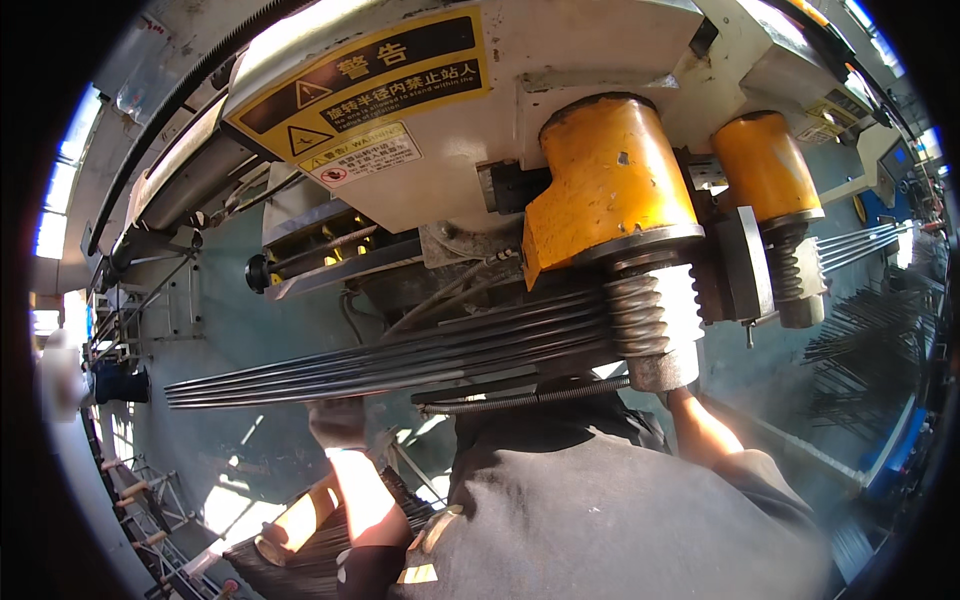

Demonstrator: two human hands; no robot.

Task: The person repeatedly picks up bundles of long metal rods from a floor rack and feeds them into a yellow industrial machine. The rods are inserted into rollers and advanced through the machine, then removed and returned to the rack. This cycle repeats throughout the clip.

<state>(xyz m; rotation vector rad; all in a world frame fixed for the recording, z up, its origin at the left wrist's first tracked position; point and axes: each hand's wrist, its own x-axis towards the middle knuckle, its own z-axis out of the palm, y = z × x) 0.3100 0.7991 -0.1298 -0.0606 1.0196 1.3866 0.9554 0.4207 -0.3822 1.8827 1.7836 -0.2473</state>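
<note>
Dark shirt (610,500) is filling the near edge, its upper border lying close to a bundle of long metal bars (400,355). The left hand (338,424) is resting right at the bars' near edge, its fingers hiding behind them, so I cannot tell its grip. The right hand (680,401) is mostly hiding behind a grey threaded shaft (655,320); I cannot tell its spread or what it is touching. The bars' left ends are jutting over open floor (215,350). Beyond, an orange housing (615,180) is bounding the space.
</note>
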